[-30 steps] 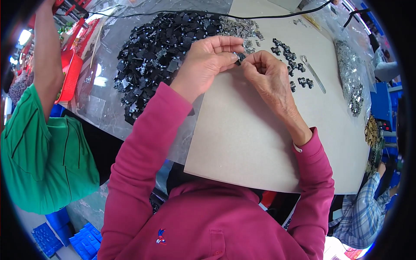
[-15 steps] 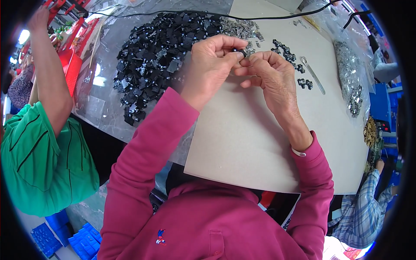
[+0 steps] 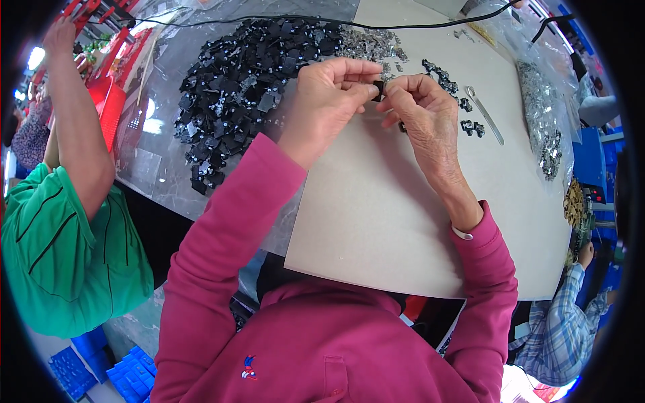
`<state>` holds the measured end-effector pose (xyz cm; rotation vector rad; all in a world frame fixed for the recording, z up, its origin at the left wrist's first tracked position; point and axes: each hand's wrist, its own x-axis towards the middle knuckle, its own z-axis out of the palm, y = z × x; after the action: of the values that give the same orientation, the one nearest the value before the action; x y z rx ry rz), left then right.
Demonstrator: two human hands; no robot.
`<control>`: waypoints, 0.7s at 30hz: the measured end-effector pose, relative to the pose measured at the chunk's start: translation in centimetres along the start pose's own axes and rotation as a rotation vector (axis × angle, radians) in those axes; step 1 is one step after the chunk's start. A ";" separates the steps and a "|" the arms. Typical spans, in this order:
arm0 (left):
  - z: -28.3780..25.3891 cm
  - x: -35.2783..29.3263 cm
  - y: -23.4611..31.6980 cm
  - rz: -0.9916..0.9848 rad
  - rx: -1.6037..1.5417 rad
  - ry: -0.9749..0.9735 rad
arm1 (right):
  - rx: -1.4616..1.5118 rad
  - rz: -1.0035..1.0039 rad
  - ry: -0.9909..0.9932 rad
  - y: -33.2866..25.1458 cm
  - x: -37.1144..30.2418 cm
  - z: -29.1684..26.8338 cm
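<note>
Between the thumb and fingers of my left hand point(image 3: 326, 101) is a small black plastic piece point(image 3: 379, 91), standing on edge. Close against its right side, my right hand point(image 3: 423, 111) has thumb and forefinger pinched together; whatever lies between their tips is too small to make out. A dark bit point(image 3: 402, 127) shows by the curled lower fingers of that hand, and I cannot tell whether they grip it. Left of my hands spreads a heap of black square plastic pieces point(image 3: 235, 87) with shiny spots. Behind my fingers lie small silvery metal parts point(image 3: 369, 46).
Several black parts point(image 3: 440, 75) lie on the pale board point(image 3: 376, 221), right of my hands, beside a slim metal tool point(image 3: 485, 115). A clear bag of metal parts point(image 3: 541, 114) sits farther right. A black cable point(image 3: 403, 27) crosses the back. A person in green point(image 3: 74, 248) works at left.
The black piece has turned and shows more plainly between my fingertips. My right fingers have shifted slightly, and a dark bit has come into sight beside them.
</note>
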<state>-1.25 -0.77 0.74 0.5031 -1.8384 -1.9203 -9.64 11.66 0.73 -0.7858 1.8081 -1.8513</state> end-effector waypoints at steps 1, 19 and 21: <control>0.0 0.0 0.0 -0.006 -0.014 -0.021 | 0.000 0.001 0.000 -0.1 0.0 0.0; -0.4 0.0 0.0 -0.196 -0.082 -0.150 | -0.681 -0.688 -0.092 1.5 1.3 -1.8; -0.4 0.1 -0.1 -0.180 -0.105 -0.160 | -0.738 -0.761 -0.096 1.5 1.5 -1.9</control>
<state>-1.12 -1.19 0.58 0.5087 -1.8307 -2.2221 -12.12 11.99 -0.61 -2.0104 2.3420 -1.4096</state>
